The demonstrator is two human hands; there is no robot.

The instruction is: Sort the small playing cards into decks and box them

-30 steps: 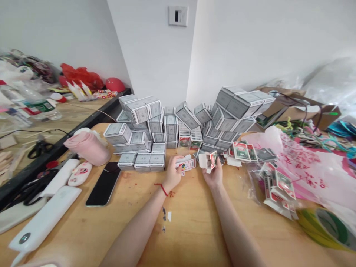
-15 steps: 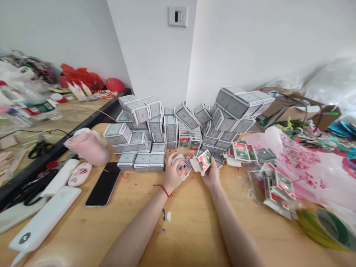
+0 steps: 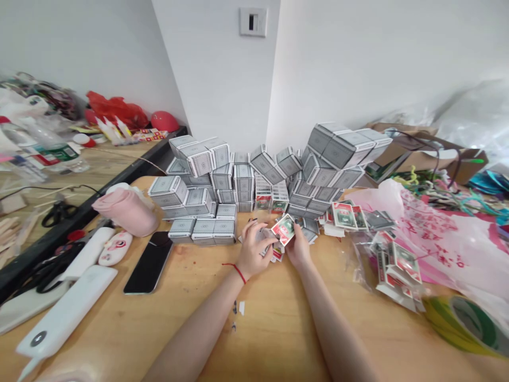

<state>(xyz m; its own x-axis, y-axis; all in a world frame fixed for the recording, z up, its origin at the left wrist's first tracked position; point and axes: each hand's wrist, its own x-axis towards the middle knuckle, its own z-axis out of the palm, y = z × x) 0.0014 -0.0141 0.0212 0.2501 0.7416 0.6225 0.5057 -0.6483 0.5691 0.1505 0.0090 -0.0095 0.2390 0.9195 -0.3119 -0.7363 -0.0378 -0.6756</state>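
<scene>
Just in front of the wall of stacked grey card boxes (image 3: 238, 180), the left hand (image 3: 254, 252) and right hand (image 3: 298, 249) meet, both curled around a small red-and-green card box (image 3: 283, 229); a black phone (image 3: 149, 262) lies well left.

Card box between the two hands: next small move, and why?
Probably ease the cards the rest of the way into the small card box. The left hand and right hand meet at it in front of the stack of grey boxes, and its flap looks open, though blur hides detail.
</scene>
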